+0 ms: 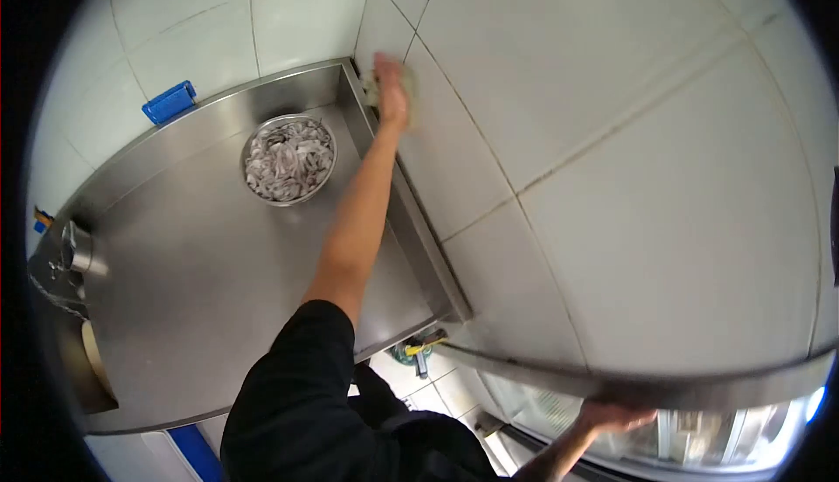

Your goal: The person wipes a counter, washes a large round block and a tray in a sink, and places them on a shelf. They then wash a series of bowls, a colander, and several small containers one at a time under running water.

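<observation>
My left hand (391,93) presses a pale yellowish-green cloth (372,89) flat to the white tiled wall (472,124), just above the steel counter's raised back edge near the corner. Motion blurs the hand and the cloth. Down at the lower right, my right hand (616,416) rests at the underside of a metal ledge (699,390), its fingers stretched out and nothing visible in them. A round metal bowl (247,180) stands on the steel counter (210,281), full of greyish-white, purplish strips that look like squid or octopus pieces.
A blue plastic holder (169,103) sits on the counter's far rim. Metal containers (77,246) stand at the left edge, near a round opening (94,364) in the counter. Below the ledge is a glass-fronted display case (699,438). Something green and yellow (415,351) lies below the counter's corner.
</observation>
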`<action>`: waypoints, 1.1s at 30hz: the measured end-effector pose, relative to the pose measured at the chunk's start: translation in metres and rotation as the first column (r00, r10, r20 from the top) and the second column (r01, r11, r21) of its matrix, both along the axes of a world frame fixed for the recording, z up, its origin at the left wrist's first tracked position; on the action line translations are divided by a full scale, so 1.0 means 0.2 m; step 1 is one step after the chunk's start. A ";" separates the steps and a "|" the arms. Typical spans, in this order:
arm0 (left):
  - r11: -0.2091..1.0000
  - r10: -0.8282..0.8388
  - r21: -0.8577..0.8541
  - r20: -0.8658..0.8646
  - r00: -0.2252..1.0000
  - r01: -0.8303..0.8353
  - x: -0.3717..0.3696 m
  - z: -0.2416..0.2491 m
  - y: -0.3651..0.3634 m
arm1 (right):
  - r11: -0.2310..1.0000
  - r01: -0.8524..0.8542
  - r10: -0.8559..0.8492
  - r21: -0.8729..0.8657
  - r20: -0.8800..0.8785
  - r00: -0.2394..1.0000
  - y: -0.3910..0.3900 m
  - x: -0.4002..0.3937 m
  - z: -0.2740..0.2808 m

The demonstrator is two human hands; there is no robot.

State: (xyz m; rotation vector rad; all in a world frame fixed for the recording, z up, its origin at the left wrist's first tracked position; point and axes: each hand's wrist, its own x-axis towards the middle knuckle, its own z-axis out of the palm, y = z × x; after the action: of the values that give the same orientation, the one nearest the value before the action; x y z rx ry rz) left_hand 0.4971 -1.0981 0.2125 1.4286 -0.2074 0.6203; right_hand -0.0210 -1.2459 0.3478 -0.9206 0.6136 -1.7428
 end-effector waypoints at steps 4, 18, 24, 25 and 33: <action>1.000 -0.024 -0.025 -0.253 0.967 0.018 -0.11 -0.29 0.05 | 0.967 0.242 -0.232 0.076 -0.119 0.965 0.09 0.08 0.09; 0.998 -0.055 -0.013 0.012 0.998 0.055 0.18 0.30 0.05 | 0.988 0.148 -0.142 -0.042 -0.625 0.768 -0.09 0.23 -0.37; 0.943 -0.220 0.292 0.906 0.363 -0.157 -0.40 0.86 0.15 | 0.997 -0.039 -0.027 -0.072 -0.744 0.668 -0.04 0.47 -0.39; 0.909 -0.333 0.410 0.822 0.461 -0.073 -0.14 0.80 0.19 | 0.995 -0.056 -0.021 -0.077 -0.751 0.660 -0.03 0.50 -0.41; 0.773 0.110 0.309 0.795 0.597 -0.554 0.48 0.95 0.68 | 0.973 -0.211 0.051 -0.092 -0.808 0.587 0.12 0.60 -0.45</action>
State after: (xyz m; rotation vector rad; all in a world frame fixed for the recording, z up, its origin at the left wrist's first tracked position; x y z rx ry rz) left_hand 0.5935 -0.9622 0.4033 1.6883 -0.8262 1.5933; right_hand 0.0992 -1.2215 0.2573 -1.8793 0.9369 -1.1746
